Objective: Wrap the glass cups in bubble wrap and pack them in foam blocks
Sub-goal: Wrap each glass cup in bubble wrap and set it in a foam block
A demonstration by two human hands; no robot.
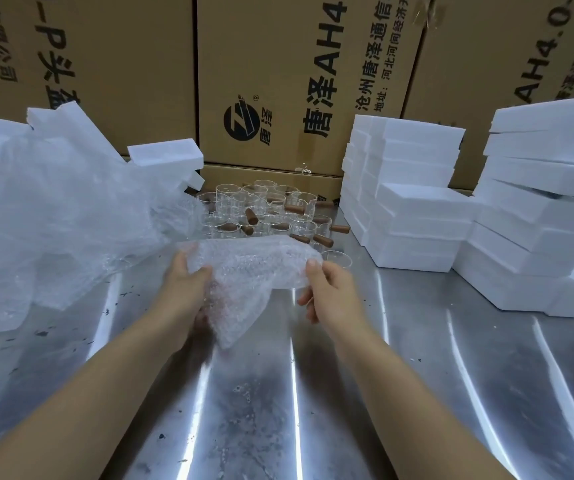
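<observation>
A sheet of bubble wrap (pixel 254 268) hangs above the steel table between both hands. My left hand (pixel 185 289) grips its left side, fingers curled under the sheet. My right hand (pixel 327 289) pinches the sheet's right edge with its thumb on top. Behind the sheet stand several clear glass cups (pixel 261 209) with brown wooden handles, clustered at the back middle of the table. One more glass cup (pixel 339 259) sits just right of the sheet. Whether the sheet holds a cup, I cannot tell. White foam blocks (pixel 413 202) are stacked at the right.
A big pile of loose bubble wrap (pixel 53 220) covers more foam blocks (pixel 164 155) at the left. Taller foam stacks (pixel 548 202) fill the far right. Printed cardboard boxes (pixel 278 81) wall off the back. The steel table (pixel 278 410) stretches toward me.
</observation>
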